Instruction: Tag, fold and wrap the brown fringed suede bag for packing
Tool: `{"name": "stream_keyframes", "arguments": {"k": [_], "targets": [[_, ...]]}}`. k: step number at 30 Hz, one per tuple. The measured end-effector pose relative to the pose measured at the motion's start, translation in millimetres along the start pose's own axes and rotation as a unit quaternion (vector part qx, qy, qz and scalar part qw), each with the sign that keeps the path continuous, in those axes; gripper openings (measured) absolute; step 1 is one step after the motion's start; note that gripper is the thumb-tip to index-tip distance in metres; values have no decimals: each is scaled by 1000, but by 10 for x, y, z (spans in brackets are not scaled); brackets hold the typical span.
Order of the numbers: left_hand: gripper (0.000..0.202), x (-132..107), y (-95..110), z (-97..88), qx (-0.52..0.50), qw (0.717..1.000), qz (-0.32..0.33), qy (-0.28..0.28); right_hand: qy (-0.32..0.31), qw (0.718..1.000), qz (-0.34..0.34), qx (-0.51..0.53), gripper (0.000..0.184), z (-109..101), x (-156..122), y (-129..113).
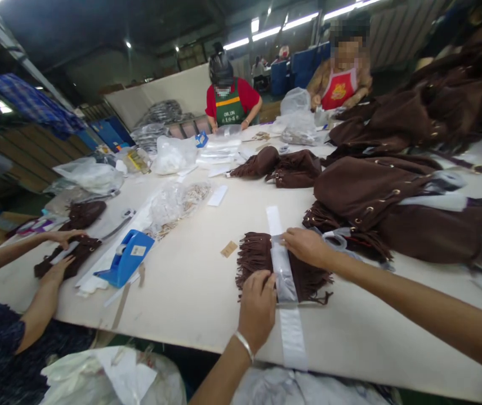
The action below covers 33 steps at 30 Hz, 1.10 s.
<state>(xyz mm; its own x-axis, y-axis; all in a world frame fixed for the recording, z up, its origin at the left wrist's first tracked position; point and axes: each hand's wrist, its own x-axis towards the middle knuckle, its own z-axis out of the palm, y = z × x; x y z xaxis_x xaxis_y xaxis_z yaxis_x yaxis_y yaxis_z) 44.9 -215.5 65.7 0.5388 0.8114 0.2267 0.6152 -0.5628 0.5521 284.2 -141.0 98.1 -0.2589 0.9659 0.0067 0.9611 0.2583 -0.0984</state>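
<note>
A brown fringed bag (254,256) lies flat in front of me on the table. Across its middle runs a clear plastic strip (284,275), over a longer white strip (294,337) that sticks out above and below the bag. My left hand (258,306), with a light band at the wrist, rests its bent fingers on the bag's lower part, beside the plastic. At the bag's upper edge my right hand (308,246) pinches the clear strip between thumb and fingers. A small tan tag (228,249) lies left of the fringe.
Brown bags (376,197) are heaped on the right. A blue tape dispenser (129,259) stands left, near a co-worker's hands (61,264) on another brown piece. Bagged string tags (177,202) lie mid-table. Two people work across the table (182,292).
</note>
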Motion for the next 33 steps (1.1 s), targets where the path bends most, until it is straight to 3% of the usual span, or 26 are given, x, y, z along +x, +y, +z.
{"name": "stream_keyframes", "arguments": {"k": [2, 3, 4, 6, 8, 9, 10, 14, 18, 22, 25, 27, 30, 33], "targets": [[30, -335, 78, 37, -146, 979, -135, 54, -28, 999, 4, 17, 38, 69, 294, 109], [26, -474, 105, 80, -227, 946, -222, 57, -42, 999, 2, 24, 42, 120, 411, 141], [26, -579, 124, 134, -312, 893, -319, 56, -54, 998, 2, 29, 46, 175, 508, 160], [39, -666, 148, 255, -470, 747, -467, 63, -75, 996, 7, 36, 56, 281, 645, 170], [51, -604, 181, 350, -580, 622, -520, 80, -98, 994, 20, 42, 65, 370, 723, 161], [53, -536, 206, 379, -612, 588, -522, 84, -108, 993, 27, 45, 69, 406, 747, 157], [52, -456, 235, 396, -628, 571, -521, 86, -118, 991, 33, 50, 73, 438, 765, 156], [49, -181, 350, 407, -608, 564, -551, 93, -161, 983, 46, 76, 83, 523, 814, 197], [49, -99, 415, 433, -574, 567, -579, 114, -203, 971, 32, 118, 85, 557, 887, 302], [44, -94, 465, 407, -533, 611, -570, 135, -247, 944, 0, 220, 81, 552, 971, 455], [42, -48, 498, 340, -485, 653, -561, 151, -299, 890, 19, 343, 79, 531, 1003, 567], [44, 24, 515, 302, -486, 664, -542, 170, -326, 844, 38, 424, 76, 517, 1004, 621], [56, 178, 534, 285, -542, 650, -483, 226, -356, 765, 66, 533, 71, 508, 1001, 673], [68, 324, 546, 301, -582, 624, -452, 259, -385, 716, 80, 577, 70, 524, 1020, 720]]}}
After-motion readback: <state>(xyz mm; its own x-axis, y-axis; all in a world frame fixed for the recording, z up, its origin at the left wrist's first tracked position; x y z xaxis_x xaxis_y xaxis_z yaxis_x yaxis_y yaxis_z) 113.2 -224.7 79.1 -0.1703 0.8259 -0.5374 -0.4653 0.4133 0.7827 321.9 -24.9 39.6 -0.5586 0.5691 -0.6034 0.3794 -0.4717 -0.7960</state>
